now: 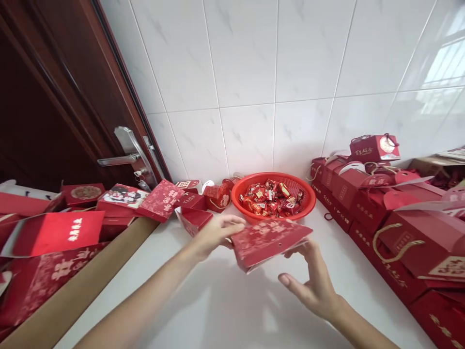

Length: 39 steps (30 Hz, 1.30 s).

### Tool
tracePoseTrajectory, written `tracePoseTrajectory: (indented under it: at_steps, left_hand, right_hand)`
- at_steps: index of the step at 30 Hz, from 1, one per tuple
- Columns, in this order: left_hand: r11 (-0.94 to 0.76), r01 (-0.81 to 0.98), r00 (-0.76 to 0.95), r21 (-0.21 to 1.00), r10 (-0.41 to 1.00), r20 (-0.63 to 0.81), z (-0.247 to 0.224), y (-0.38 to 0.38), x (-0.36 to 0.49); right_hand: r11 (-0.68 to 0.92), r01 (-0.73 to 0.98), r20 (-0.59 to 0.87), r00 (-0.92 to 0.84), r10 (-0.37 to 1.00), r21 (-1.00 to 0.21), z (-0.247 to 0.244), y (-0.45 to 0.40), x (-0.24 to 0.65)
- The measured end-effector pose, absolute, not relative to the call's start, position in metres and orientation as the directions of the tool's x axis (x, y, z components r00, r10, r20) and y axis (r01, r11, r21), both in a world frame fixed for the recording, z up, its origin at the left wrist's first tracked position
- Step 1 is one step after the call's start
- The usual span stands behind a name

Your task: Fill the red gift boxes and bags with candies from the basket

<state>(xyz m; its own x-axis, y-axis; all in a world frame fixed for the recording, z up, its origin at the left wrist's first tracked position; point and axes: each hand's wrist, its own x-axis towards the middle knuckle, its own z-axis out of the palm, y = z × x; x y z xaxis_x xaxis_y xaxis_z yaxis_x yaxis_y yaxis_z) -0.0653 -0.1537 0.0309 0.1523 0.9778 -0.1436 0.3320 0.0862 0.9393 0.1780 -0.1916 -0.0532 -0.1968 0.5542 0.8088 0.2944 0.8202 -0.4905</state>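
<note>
A flat-looking red patterned box (271, 240) is held above the white table, tilted, with a small hole in its near flap. My left hand (218, 232) grips its left edge between thumb and fingers. On the other side my right hand (314, 281) has its thumb spread away, while its fingers reach behind the box's right edge; their tips are partly hidden. Just beyond the box, a red plastic basket (309, 206) contains several wrapped candies (269, 196). An open red box (194, 218) stands left of the basket, behind my left hand.
Many red boxes (403, 247) are stacked along the right side. More red boxes (82, 232) lie at the left inside a cardboard edge (98, 271). Behind are a tiled wall (247, 135) and a dark door with a metal handle (119, 160).
</note>
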Motion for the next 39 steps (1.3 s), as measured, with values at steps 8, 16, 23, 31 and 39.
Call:
tracePoseTrajectory:
  at_steps: [8,16,23,31,39]
  left_hand:
    - [0.25,0.362,0.355,0.898,0.854,-0.381,-0.018,-0.145,-0.03]
    - [-0.199,0.454,0.183,0.868,0.975,0.128,0.021,-0.146,-0.044]
    - [-0.302,0.436,0.184,0.848,0.952,0.244,0.016,-0.136,-0.028]
    - [-0.102,0.417,0.26,0.903,0.966,-0.01,0.015,-0.12,-0.034]
    - [-0.314,0.384,0.411,0.869,0.9,0.143,0.046,-0.079,-0.042]
  right_hand:
    - [0.494,0.333,0.516,-0.025,0.856,-0.803,-0.057,-0.178,0.189]
    - [0.394,0.261,0.377,-0.114,0.919,-0.881,-0.06,-0.176,0.185]
    - [0.35,0.287,0.298,-0.211,0.931,-0.892,-0.069,-0.176,0.177]
    - [0.435,0.183,0.406,-0.176,0.897,-0.882,-0.063,-0.165,0.187]
    - [0.51,0.369,0.555,0.019,0.832,-0.777,-0.007,-0.088,0.202]
